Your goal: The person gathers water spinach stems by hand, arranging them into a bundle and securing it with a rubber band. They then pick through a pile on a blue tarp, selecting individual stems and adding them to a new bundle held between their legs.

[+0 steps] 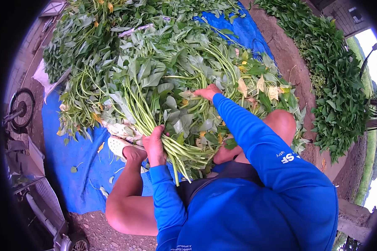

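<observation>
A thick bundle of long green stems with arrow-shaped leaves, looking like water spinach [140, 104], is gripped in my left hand [155, 144]. Its leafy ends point away from me and the cut ends hang toward my lap. My right hand [208, 92] reaches into the leaves, its fingers closed at a pale withered leaf [187, 95]; part of the fingertips is hard to make out. Around both hands lies a large heap of the same greens [171, 46], with yellowed leaves [242, 88] on its right side.
A blue tarp [75, 163] lies under the heap, with loose leaf scraps on it. My foot in a light clog [117, 147] rests beside the greens. More greens [335, 79] are piled along the right. At the left are a wheel [21, 108] and metal vehicle parts.
</observation>
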Demonstrator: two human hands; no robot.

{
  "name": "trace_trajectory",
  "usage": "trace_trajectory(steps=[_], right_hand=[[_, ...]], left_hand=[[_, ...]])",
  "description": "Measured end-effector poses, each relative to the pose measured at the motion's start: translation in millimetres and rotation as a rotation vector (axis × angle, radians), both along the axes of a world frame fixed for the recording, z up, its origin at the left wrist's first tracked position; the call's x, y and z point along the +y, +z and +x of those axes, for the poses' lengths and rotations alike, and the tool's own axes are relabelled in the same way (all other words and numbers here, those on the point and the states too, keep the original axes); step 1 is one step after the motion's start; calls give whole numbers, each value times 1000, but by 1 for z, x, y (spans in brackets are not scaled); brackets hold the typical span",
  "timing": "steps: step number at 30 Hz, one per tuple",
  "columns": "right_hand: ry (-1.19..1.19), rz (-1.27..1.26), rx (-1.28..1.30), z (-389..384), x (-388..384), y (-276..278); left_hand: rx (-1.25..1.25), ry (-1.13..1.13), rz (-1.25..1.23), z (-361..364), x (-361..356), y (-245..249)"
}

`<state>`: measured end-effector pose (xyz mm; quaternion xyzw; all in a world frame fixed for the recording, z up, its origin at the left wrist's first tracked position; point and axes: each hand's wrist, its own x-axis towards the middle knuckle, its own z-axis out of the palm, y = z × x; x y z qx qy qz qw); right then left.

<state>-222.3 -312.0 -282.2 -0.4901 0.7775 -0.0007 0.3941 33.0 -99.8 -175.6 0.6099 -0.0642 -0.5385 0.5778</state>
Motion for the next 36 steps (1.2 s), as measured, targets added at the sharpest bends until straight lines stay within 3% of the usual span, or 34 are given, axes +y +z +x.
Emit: trace_trajectory(steps=[2, 6, 12, 14, 18, 22, 26, 27, 30, 32, 34, 35, 36], right_hand=[[16, 47, -235, 0, 3, 10], [-101, -113, 9, 24, 15, -12], [15, -115, -9, 19, 13, 64], [-38, -355, -142, 5, 5, 58], [17, -601, -198, -18, -18, 110], [60, -785, -40, -21, -10, 196], [202, -947, 111, -21, 2, 234], [250, -937, 173, -20, 7, 234], [414, -858, -179, -12, 29, 222], [158, -369, -419, -7, 40, 201], [55, -235, -461, -22, 27, 117], [-58, -59, -601, -20, 41, 119], [-51, -44, -642, -30, 41, 87]], left_hand=[[17, -28, 31, -1, -3, -3], [11, -44, 26, -5, -7, -7], [9, -41, -13, -3, -4, 1], [24, -19, -2, -1, -4, 8], [46, 14, -40, 0, -3, 13], [55, 21, -63, 3, 1, 18], [54, 36, -97, 6, 5, 19], [61, 27, -102, 7, 5, 22], [81, 56, -112, 11, 5, 21], [67, 62, -102, 18, 8, 22], [29, 73, -68, 24, 11, 22], [2, 78, -76, 26, 13, 20], [3, 86, -71, 29, 14, 18]])
